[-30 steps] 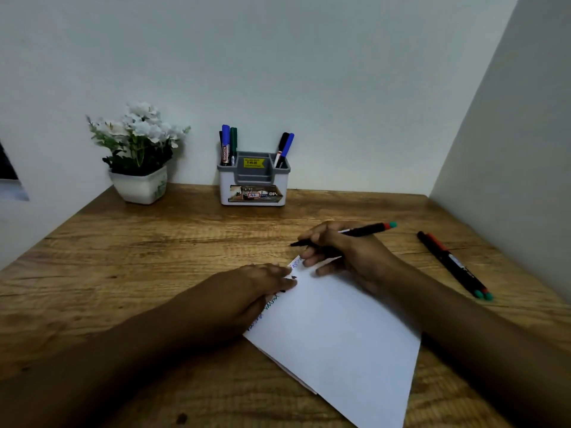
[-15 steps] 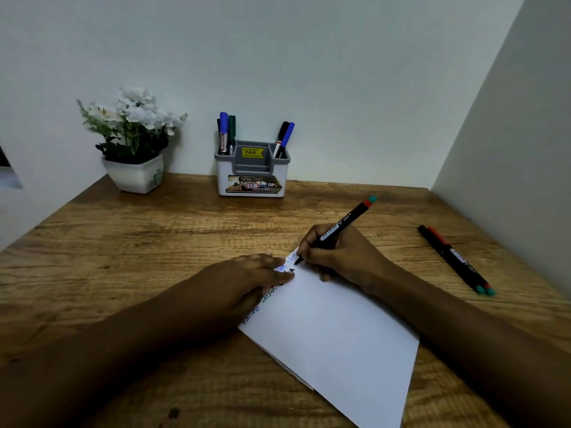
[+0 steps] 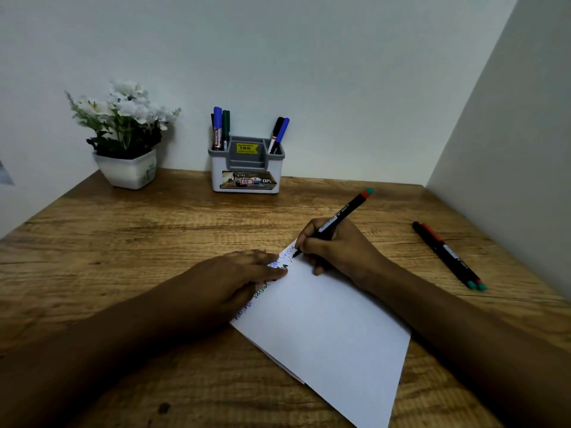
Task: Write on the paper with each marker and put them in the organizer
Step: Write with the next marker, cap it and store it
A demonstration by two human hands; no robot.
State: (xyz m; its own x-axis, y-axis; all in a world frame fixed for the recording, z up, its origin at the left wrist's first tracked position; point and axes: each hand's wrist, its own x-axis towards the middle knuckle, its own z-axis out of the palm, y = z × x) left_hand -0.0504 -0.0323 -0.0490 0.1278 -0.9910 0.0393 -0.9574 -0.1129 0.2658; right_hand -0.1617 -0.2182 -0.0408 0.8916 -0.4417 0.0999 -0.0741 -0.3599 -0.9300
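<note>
- Right-hand grip (image 3: 336, 247) is closed around the marker (image 3: 346, 211), pinching its lower barrel; the tip touches the paper (image 3: 324, 335) near the far corner.
- Left-hand grip (image 3: 234, 273) lies flat with fingers extended, pinning the paper to the tabletop (image 3: 123, 242) and holding nothing.
- Marker: probably light, rigid and smooth. Hold mid-barrel for transfer to the organizer (image 3: 247, 168).
- Paper: thin, likely to slide unless pinned.

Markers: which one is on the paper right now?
The black marker with the red-and-teal end, gripped by the right hand, tip on the paper. Two markers lie on the table; the others stand in the organizer.
</note>
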